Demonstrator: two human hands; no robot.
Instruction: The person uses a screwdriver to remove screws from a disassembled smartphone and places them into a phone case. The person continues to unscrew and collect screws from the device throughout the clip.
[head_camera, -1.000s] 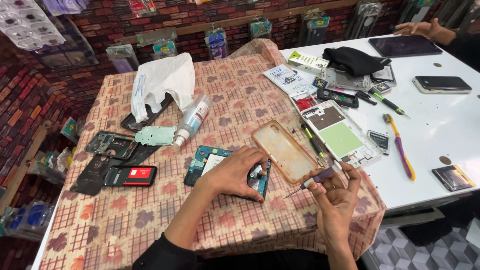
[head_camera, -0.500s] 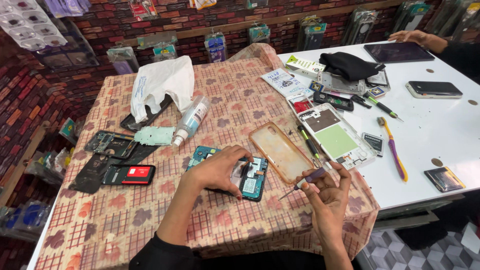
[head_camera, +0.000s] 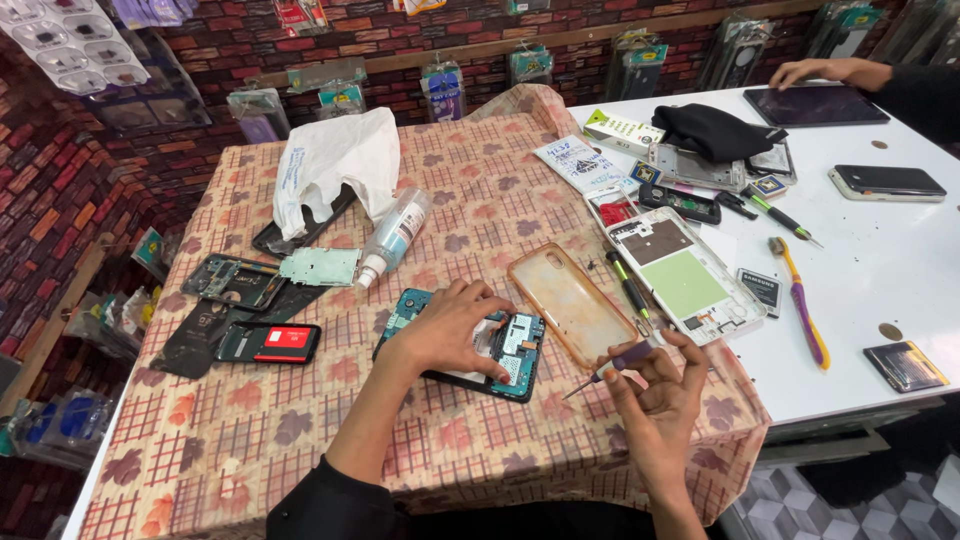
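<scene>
Now left hand (head_camera: 445, 325) flat on opened phone (head_camera: 515, 345) | right hand (head_camera: 655, 390) grip pinching screwdriver (head_camera: 612, 365)

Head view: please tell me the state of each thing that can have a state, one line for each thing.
Opened phone: back off, circuit board bare, lying flat under the left hand.
Screwdriver: held in the right hand, tip towards the phone.
Clear phone case: empty, lying flat.
White phone frame: opened, inside up.
Spray bottle: capped, on its side.
Black phone: assembled, flat.
</scene>
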